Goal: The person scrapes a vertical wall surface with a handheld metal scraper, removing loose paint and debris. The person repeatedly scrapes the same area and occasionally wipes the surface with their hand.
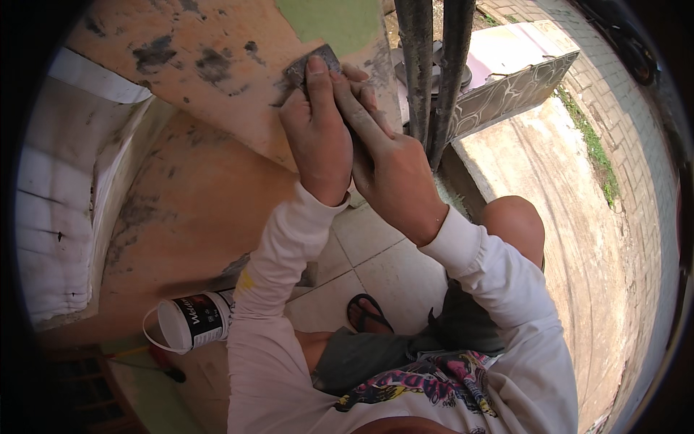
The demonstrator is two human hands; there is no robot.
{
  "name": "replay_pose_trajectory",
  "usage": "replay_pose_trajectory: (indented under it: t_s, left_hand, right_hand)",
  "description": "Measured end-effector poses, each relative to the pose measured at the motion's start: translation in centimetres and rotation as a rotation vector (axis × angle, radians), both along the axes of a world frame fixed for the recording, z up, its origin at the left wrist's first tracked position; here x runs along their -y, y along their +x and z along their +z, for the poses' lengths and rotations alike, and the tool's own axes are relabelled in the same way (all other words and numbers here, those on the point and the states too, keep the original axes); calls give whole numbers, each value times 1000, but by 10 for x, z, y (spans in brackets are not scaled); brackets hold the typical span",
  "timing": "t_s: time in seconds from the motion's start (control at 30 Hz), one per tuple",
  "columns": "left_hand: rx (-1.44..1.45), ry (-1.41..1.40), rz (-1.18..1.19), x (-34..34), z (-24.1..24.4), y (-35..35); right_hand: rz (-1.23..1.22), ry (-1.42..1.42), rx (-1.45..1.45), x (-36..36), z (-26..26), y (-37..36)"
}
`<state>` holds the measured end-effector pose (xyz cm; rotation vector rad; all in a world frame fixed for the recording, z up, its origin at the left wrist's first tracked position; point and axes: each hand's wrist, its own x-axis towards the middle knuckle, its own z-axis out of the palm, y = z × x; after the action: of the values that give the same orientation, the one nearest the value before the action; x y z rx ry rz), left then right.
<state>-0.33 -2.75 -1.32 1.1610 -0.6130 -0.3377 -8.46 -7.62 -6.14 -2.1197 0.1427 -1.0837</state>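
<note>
Both my hands grip a flat tool that looks like a metal scraper point(319, 58), its dull grey blade against the orange wall point(227, 116). My left hand point(320, 130) has its thumb pressed along the blade. Beside it, my right hand point(398, 173) is closed around the tool, index finger stretched toward the blade. Fingers and palms hide the handle. Dark scraped patches point(154, 54) mark the wall left of the blade, and a pale green painted area point(336, 24) lies just above it. Greyish dust coats the right fingers.
Two rough metal poles point(415, 70) stand close to the right hand. Behind them is a low wall point(515, 81) with a stone pattern. A white lidded bucket point(192, 323) sits lower left, and a sandalled foot point(368, 314) rests on pale floor tiles point(379, 260).
</note>
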Motion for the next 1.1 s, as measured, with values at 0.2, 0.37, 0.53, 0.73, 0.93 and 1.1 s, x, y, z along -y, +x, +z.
replay_pose_trajectory:
  t_s: [0.2, 0.37, 0.53, 0.73, 0.93, 1.1]
  left_hand:
    - [-15, -67, 41, 7, -1, -2]
    - [4, -42, 5, 6, 11, -2]
    - [19, -20, 9, 4, 10, 1]
    - [51, 50, -49, -4, 14, 6]
    - [66, 51, 1, -4, 16, 2]
    - [-10, 46, 1, -3, 17, -6]
  right_hand:
    - [47, -35, 34, 11, -4, 3]
    - [14, -43, 34, 8, -2, 6]
    - [-4, -13, -4, 2, 1, 7]
    - [32, 63, 40, -2, 4, 4]
    - [144, 185, -9, -8, 4, -9]
    - [189, 223, -16, -6, 0, -8]
